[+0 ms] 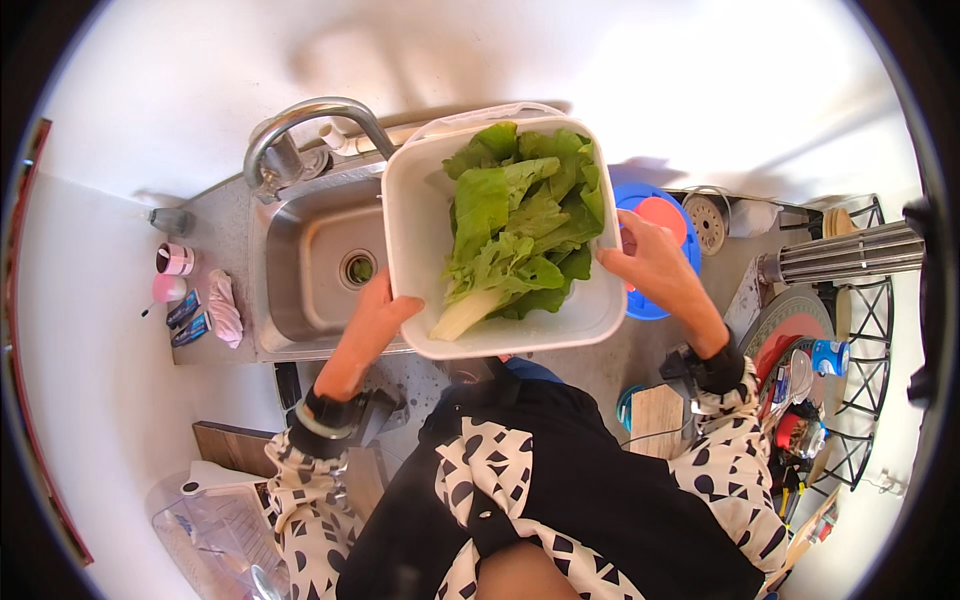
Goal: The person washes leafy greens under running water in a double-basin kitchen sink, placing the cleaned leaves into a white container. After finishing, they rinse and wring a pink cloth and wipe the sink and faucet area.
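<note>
A white plastic tub (pixel 416 225) is held up in front of me, overlapping the right side of the sink. Leafy green lettuce (pixel 525 225) lies inside it, mostly towards the right, with a pale stem end (pixel 465 315) near the front wall. My left hand (pixel 375 322) grips the near left corner, its thumb over the rim. On the right wall, my right hand (pixel 652 262) pinches the rim with the thumb inside. The fingers outside the tub are partly hidden. Below the tub's left side, the stainless steel sink basin (pixel 322 247) shows a drain (pixel 360 268) with a bit of green in it.
A curved metal faucet (pixel 315 109) arches over the sink. Right of the tub sits a blue plastic basin (pixel 694 247) with a red round item (pixel 660 217). Toothpaste-like tubes (pixel 187 319) and a pink cloth (pixel 225 307) lie on the left counter. A black metal rack (pixel 862 345) stands far right.
</note>
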Demonstrator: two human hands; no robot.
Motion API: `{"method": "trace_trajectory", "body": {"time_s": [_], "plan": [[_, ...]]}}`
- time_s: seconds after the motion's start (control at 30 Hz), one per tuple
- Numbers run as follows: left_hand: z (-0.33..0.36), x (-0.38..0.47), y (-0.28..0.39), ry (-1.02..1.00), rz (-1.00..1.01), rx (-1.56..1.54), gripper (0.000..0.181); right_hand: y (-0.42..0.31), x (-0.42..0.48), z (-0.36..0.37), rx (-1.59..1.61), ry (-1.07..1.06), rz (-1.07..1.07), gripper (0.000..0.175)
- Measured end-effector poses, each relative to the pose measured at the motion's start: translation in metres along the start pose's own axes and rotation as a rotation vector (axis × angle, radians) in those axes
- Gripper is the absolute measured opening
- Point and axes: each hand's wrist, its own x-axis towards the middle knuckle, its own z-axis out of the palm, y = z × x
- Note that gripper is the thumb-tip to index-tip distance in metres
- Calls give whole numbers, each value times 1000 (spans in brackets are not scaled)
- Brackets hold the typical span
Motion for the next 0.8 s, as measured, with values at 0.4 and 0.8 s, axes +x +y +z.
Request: {"method": "trace_trajectory", "body": {"time_s": [0.4,0.8], "plan": [[-61,-141,39,212,-34,-115,51,-116,-25,11,-220,-292,-207,41],[-104,-191,-14,415,-62,1,45,-159,20,132,-609,-145,-1058,14]]}}
